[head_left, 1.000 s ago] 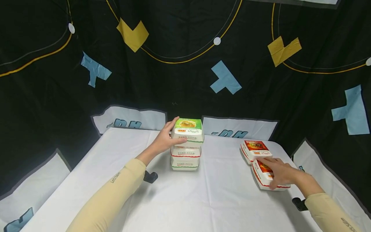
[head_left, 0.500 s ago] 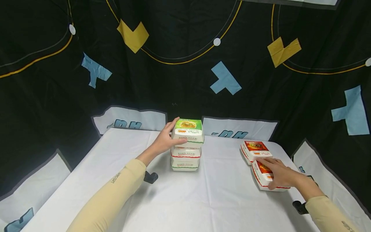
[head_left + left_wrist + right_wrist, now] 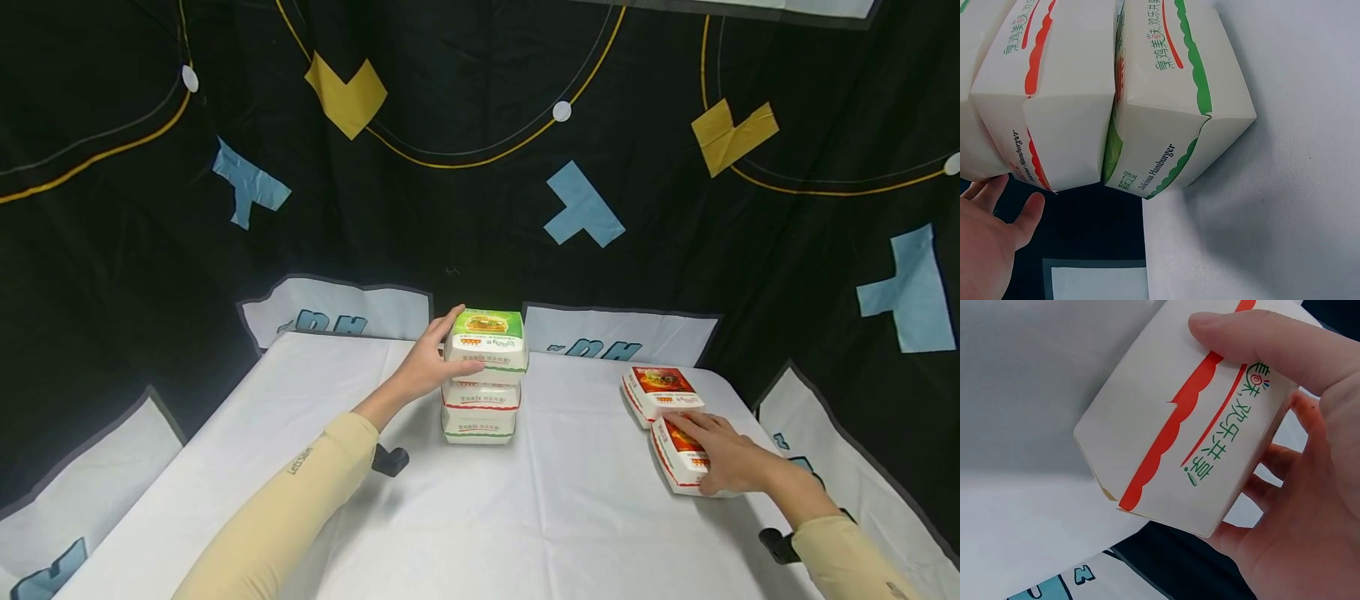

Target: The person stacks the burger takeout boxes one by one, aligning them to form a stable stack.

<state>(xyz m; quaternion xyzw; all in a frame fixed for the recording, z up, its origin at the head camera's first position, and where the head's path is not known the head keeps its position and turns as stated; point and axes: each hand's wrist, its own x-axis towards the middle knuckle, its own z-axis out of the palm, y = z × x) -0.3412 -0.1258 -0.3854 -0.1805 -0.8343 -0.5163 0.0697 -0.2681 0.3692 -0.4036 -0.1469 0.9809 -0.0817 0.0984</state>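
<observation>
In the head view, three hamburger boxes stand stacked mid-table. The green-topped hamburger box (image 3: 491, 333) is uppermost, over a red-trimmed box (image 3: 482, 395) and a green-trimmed box (image 3: 478, 427). My left hand (image 3: 429, 358) holds the top box from its left, thumb across the front. At the right, my right hand (image 3: 731, 454) grips a red-topped hamburger box (image 3: 678, 462), fingers over its top and thumb on the near side. The right wrist view shows that thumb (image 3: 1241, 337) pressed on the box's white side (image 3: 1179, 444). Behind it lies another red-topped box (image 3: 660, 387).
A white cloth covers the table (image 3: 585, 500). A black curtain (image 3: 465, 225) with yellow and blue patches hangs behind it. Dark wrist-camera mounts show beside the left wrist (image 3: 390, 460) and the right wrist (image 3: 778, 546).
My right hand and forearm have shifted slightly, covering more of the near red-topped box's right side. The left hand and the stack stay where they were.
</observation>
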